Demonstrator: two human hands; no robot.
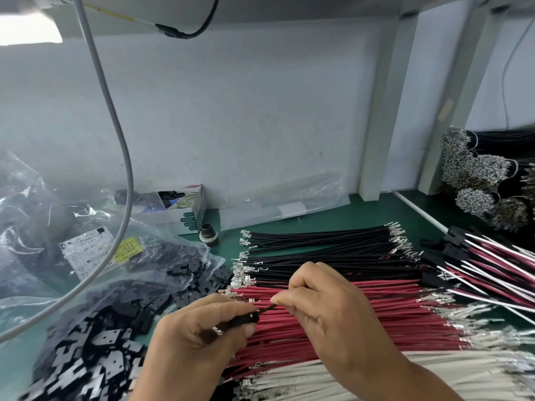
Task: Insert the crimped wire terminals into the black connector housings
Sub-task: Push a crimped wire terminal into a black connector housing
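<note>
Low in the middle of the frame, the left hand [199,337] grips a small black housing [244,319] while the right hand [324,311] pinches a black wire [267,308] running into its end. Under both hands lie rows of black wires [318,241], red wires [362,314] and white wires [376,377] on the green worktop [373,209]. A clear bag of black housings [121,308] spills open at lower left.

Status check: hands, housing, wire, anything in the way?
Left hand grips black housing. Right hand pinches black wire at housing's mouth. Seating not visible. Nothing between them; red wires lie beneath.
</note>
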